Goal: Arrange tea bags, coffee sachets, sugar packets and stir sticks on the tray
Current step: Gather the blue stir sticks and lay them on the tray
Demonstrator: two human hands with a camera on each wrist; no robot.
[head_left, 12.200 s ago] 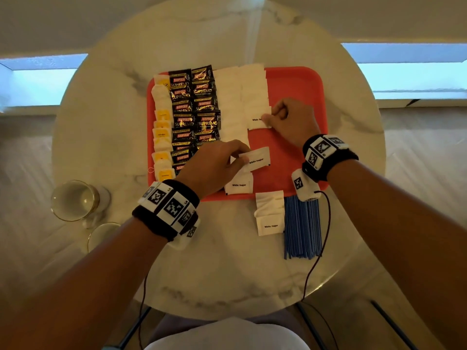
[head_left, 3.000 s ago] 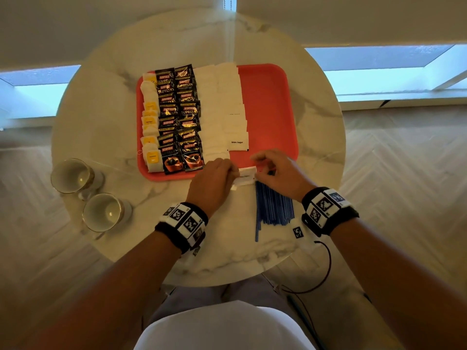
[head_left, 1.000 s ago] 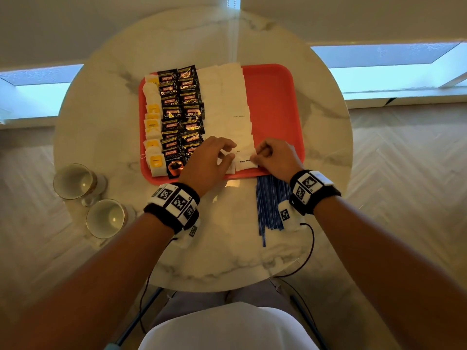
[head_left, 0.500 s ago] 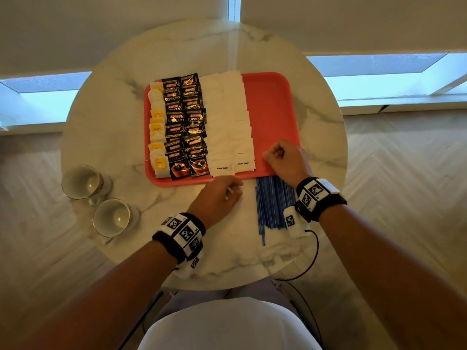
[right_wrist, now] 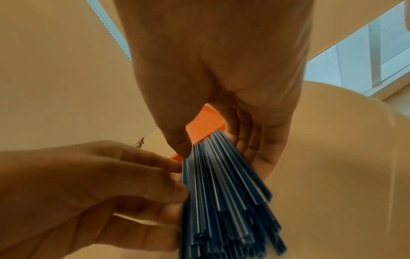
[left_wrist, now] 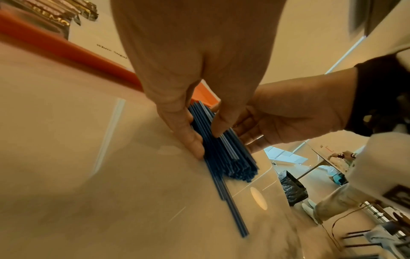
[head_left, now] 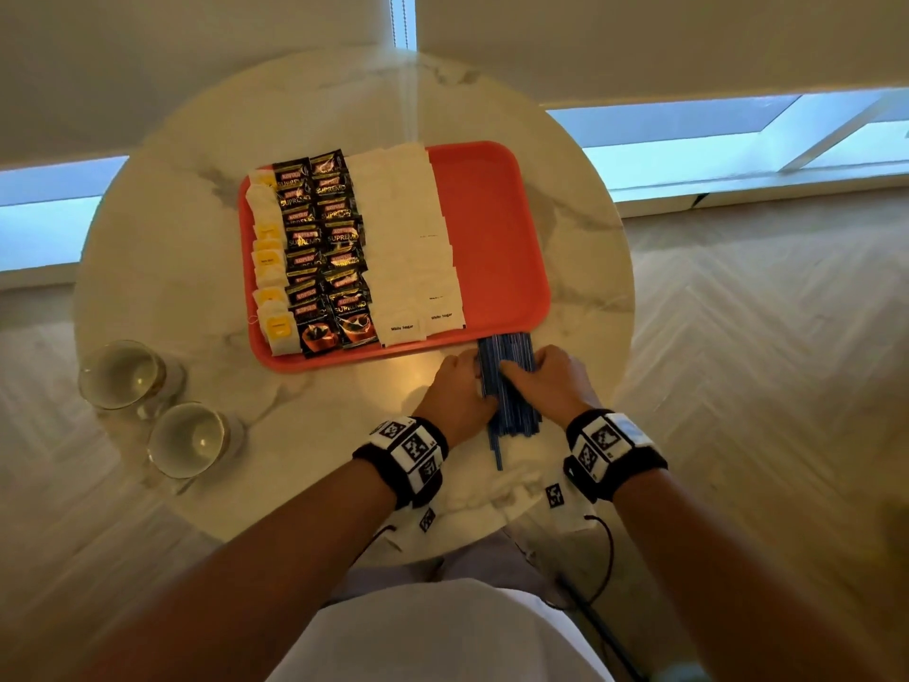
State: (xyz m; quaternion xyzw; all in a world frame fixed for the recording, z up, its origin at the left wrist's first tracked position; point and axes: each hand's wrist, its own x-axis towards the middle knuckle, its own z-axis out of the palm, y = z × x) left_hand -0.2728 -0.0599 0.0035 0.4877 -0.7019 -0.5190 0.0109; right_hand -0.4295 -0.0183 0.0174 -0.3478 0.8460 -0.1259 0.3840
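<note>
Both grips flank the blue stir sticks on the bench: left hand pinching them from 9 o'clock, right hand from 3. Their long axis points to 12, toward the red tray's bare strip beside the sugar packets.

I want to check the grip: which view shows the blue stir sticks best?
Right wrist: the thin blue plastic stir sticks fill the frame between both hands. Left wrist shows them partly covered; the head view, small.

Round marble table with red tray, blue stir sticks, two glasses
</note>
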